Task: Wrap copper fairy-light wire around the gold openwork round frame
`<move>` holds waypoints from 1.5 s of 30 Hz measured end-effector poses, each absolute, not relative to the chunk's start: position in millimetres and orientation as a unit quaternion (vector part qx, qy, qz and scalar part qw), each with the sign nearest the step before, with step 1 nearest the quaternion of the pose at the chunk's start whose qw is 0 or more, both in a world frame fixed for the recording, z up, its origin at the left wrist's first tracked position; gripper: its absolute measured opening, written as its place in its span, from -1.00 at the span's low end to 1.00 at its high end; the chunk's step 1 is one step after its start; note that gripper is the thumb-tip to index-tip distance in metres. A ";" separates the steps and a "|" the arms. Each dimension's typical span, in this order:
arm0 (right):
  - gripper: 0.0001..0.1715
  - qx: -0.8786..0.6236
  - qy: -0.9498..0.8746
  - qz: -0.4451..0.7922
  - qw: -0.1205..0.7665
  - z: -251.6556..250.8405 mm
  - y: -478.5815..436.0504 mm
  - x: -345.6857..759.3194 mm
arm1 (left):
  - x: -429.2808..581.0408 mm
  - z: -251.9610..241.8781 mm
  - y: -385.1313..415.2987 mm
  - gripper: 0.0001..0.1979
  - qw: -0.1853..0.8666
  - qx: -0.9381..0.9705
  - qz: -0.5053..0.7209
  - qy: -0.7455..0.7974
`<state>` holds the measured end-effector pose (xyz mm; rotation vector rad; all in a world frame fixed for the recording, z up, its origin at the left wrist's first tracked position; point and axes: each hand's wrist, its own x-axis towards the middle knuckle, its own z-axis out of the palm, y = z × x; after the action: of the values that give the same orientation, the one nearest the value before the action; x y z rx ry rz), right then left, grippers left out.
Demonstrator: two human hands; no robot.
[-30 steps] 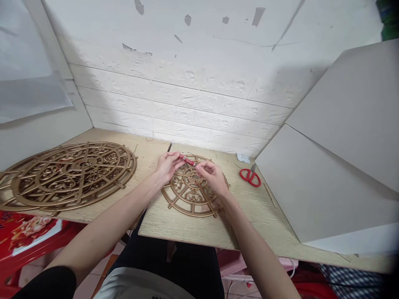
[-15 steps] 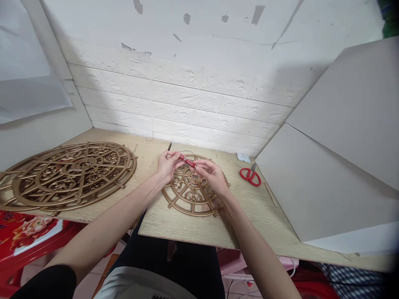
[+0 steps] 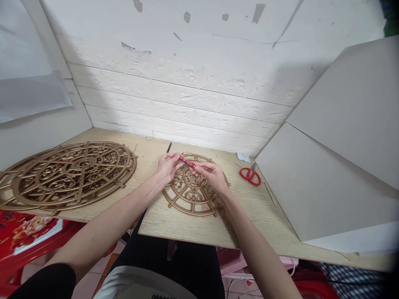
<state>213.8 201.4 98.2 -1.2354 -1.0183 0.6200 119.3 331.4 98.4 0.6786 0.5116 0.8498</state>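
Note:
A small gold openwork disc (image 3: 193, 195) lies flat on the wooden board in front of me. Above its far half, my left hand (image 3: 167, 166) and my right hand (image 3: 210, 175) both pinch a thin red stick-like piece (image 3: 187, 161) held level between them. Left fingers grip its left end, right fingers its right end. A fine gold thread seems to run from it, too thin to follow.
A large gold openwork disc (image 3: 67, 174) lies on the left table. Red-handled scissors (image 3: 250, 176) rest to the right of my hands, with a small scrap of white paper (image 3: 243, 157) behind them. Grey cardboard sheets (image 3: 336, 166) lean at the right. A red plastic stool (image 3: 25, 236) stands below left.
My right hand has slid a little left along the red piece, closer to my left hand. Nothing else has moved.

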 end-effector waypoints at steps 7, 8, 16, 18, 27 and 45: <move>-0.72 -0.542 -0.454 0.269 0.655 95.9 201.4 213.8 | 118.0 99.4 329.8 -0.80 0.820 0.336 0.399 0.235; -0.73 -0.540 -0.455 0.267 0.655 96.0 201.1 213.1 | 117.7 99.9 329.2 -0.80 0.820 0.338 0.398 0.234; -0.75 -0.528 -0.457 0.269 0.663 97.3 199.9 206.4 | 119.1 97.0 326.0 -0.79 0.817 0.338 0.411 0.224; -0.75 -0.525 -0.455 0.266 0.669 98.2 200.7 206.5 | 120.7 95.1 326.4 -0.80 0.828 0.321 0.401 0.226; -0.76 -0.531 -0.422 0.252 0.690 102.5 199.0 213.7 | 119.9 99.9 334.3 -0.87 0.839 0.312 0.379 0.236; -0.77 -0.515 -0.439 0.276 0.683 99.3 198.4 218.3 | 117.8 103.2 335.6 -0.86 0.832 0.313 0.394 0.231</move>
<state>218.3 198.4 99.3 -1.1544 -0.9842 0.6199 117.8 335.6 103.2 0.6640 0.4895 0.8362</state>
